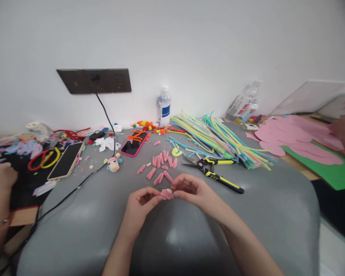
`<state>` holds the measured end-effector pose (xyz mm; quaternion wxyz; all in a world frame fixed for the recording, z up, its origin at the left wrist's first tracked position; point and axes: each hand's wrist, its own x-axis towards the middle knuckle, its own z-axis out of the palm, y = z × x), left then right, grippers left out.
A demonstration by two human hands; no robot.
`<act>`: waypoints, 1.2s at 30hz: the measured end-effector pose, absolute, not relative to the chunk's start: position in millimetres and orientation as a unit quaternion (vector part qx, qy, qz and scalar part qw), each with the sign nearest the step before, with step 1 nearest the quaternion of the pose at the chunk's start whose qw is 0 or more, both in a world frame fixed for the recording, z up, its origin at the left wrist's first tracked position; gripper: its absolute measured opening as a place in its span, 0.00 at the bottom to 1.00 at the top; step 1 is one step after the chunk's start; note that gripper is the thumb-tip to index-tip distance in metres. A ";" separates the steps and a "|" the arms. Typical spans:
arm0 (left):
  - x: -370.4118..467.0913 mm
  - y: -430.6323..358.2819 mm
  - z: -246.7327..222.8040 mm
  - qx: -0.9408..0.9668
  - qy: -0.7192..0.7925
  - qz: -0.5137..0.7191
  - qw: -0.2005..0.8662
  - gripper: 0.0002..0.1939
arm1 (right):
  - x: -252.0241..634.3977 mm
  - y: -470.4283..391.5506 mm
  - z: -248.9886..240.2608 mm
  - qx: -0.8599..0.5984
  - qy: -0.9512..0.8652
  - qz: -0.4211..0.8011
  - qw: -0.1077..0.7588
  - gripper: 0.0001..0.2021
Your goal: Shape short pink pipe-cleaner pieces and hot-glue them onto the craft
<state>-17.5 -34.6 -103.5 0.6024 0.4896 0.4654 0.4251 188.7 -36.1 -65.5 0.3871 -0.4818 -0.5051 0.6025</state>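
Landmark: black-and-yellow spring-handled metal pliers [207, 171] on the grey glossy tabletop [276, 207].

Workpiece: small pink fuzzy piece with a pale tip [166, 194], off the table, nearer the wearer than the pliers and left of them. Both hands on it. Left hand [140, 205] pinches its left end, thumb against forefinger. Right hand [192, 189] closes thumb and forefinger on the opposite end. Fingertip-only hold from two sides, probably because it's tiny and soft: one side steadies, the other adjusts. Exact finger contact too small to tell.

Short pink fuzzy strips [158, 159] sit loose just left of the pliers' nose, likely grouped there for easy reach. Pale-yellow curled fuzzy piece [176, 152] just beyond the nose. Long pastel fuzzy stems [218, 142] lie bundled beyond the pliers, toward the wall; presumably stock, kept out of the work zone. Pliers lie nose toward the strips, handles to the right, so they look handy for the right hand.

Small doll-like head with coloured knobs [114, 165]: well left of the pliers, beside a thin black cable [87, 178].
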 end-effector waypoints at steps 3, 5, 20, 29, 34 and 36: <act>-17.9 -34.6 -105.2 0.489 0.472 0.429 0.595 0.08 | 186.9 -39.7 -71.0 -0.487 -0.504 0.608 0.373 0.20; -17.8 -34.7 -105.4 0.488 0.471 0.430 0.596 0.08 | 184.3 -41.6 -74.6 -0.491 -0.506 0.601 0.377 0.20; -16.3 -36.5 -102.9 0.482 0.479 0.439 0.588 0.09 | 173.7 -44.8 -80.3 -0.519 -0.513 0.546 0.411 0.17; -16.5 -36.9 -103.1 0.483 0.469 0.436 0.597 0.08 | 172.3 -46.0 -79.9 -0.504 -0.503 0.564 0.418 0.16; -16.4 -37.4 -104.6 0.474 0.467 0.438 0.604 0.08 | 172.3 -47.4 -80.2 -0.513 -0.509 0.559 0.406 0.17; -16.6 -37.8 -105.4 0.466 0.463 0.443 0.610 0.07 | 172.4 -47.4 -80.6 -0.514 -0.513 0.557 0.403 0.16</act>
